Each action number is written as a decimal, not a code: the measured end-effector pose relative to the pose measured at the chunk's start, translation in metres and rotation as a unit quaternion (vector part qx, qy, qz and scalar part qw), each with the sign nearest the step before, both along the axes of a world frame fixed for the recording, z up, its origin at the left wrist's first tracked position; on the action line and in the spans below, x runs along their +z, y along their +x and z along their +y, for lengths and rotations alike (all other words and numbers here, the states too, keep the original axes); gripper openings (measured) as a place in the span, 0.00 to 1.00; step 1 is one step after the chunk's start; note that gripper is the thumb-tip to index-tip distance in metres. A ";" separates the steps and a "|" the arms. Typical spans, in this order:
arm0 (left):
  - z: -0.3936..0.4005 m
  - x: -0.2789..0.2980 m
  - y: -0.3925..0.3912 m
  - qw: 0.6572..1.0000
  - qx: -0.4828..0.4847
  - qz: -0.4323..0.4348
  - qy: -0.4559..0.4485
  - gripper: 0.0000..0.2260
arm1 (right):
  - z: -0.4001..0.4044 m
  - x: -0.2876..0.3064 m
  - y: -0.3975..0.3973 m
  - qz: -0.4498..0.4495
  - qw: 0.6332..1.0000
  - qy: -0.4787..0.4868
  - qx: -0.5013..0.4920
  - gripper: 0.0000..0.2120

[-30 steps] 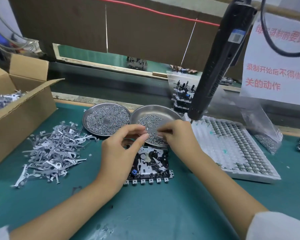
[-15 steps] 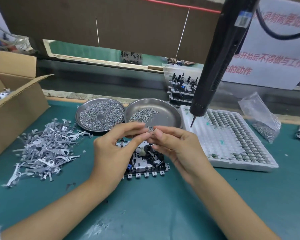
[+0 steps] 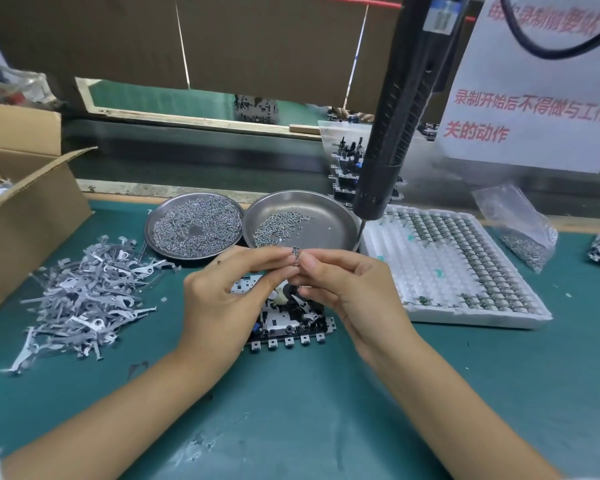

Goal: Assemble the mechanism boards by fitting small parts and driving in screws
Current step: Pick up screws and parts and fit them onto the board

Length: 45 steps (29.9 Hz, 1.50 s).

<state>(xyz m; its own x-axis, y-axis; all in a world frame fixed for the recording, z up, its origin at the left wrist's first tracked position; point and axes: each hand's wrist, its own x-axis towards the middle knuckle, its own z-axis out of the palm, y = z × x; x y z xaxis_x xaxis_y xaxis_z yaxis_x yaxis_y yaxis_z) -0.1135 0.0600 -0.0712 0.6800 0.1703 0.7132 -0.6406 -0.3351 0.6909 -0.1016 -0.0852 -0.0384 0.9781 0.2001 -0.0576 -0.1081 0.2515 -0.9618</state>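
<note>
A black mechanism board (image 3: 293,322) lies on the green mat, partly hidden under my hands. My left hand (image 3: 227,296) and my right hand (image 3: 352,292) meet above it, fingertips together, pinching a few small screws (image 3: 295,252). Just behind them stand two round steel dishes: the left dish (image 3: 153,225) is full of screws, the right dish (image 3: 336,216) holds a smaller heap. A black electric screwdriver (image 3: 395,133) hangs over the right dish's edge, its bit pointing down.
A heap of grey metal levers (image 3: 84,299) lies at left beside an open cardboard box (image 3: 25,216). A white tray (image 3: 426,313) of small parts sits at right, with a plastic bag of screws (image 3: 520,230) behind it. More boards (image 3: 349,161) are stacked behind the dishes.
My right hand drew back from the right dish with screws and met my left hand above the board. The fingertips of both hands now pinch the screws together.
</note>
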 end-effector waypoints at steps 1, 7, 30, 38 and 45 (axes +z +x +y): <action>0.000 0.000 0.000 1.000 -0.001 -0.001 -0.001 0.13 | 0.000 0.000 0.000 -0.002 1.000 0.002 0.003 0.06; -0.001 0.004 -0.002 1.000 -0.007 0.002 -0.008 0.12 | -0.002 -0.002 0.003 0.005 0.999 0.021 0.032 0.09; 0.001 0.010 0.003 0.976 -0.028 0.147 -0.158 0.04 | -0.074 0.032 0.037 -0.069 0.959 -0.272 -0.037 0.02; 0.005 0.005 0.013 0.954 -0.014 0.172 -0.244 0.07 | -0.109 0.062 0.015 -0.168 0.887 -0.429 0.034 0.04; 0.006 0.002 0.014 0.951 -0.019 0.180 -0.251 0.05 | -0.115 0.035 0.078 -0.186 0.706 -0.679 -0.067 0.10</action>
